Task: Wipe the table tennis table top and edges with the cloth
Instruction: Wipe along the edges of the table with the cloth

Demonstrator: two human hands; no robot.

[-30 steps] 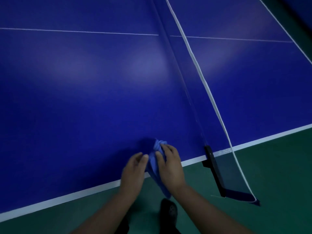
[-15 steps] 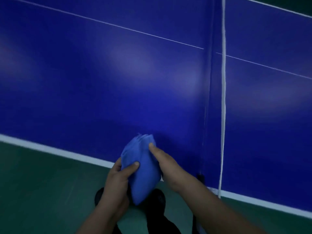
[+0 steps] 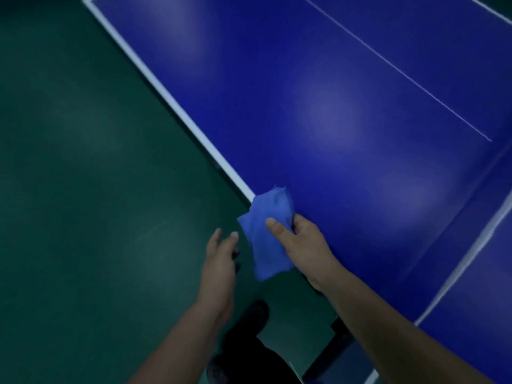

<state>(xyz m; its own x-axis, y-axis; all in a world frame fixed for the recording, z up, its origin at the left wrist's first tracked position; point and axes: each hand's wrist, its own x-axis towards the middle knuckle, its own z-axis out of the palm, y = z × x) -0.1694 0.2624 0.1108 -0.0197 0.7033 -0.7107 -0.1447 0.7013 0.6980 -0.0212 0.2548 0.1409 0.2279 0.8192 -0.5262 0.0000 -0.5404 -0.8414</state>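
A folded blue cloth (image 3: 267, 231) hangs over the white-lined near edge (image 3: 177, 106) of the blue table tennis table (image 3: 318, 106). My right hand (image 3: 300, 245) grips the cloth, thumb on its front face and fingers behind it. Just left of the cloth, my left hand (image 3: 220, 261) hovers with its fingers straight, holding nothing and off the table.
The net (image 3: 476, 236) with its white top band crosses the table at the right, its dark clamp post (image 3: 332, 345) below my right forearm. Green floor (image 3: 83, 189) fills the left side. My dark shoes (image 3: 249, 322) stand close to the table edge.
My left hand has let go of the cloth and drawn back to the left; only my right hand holds it now. My view has swung left along the table's edge.
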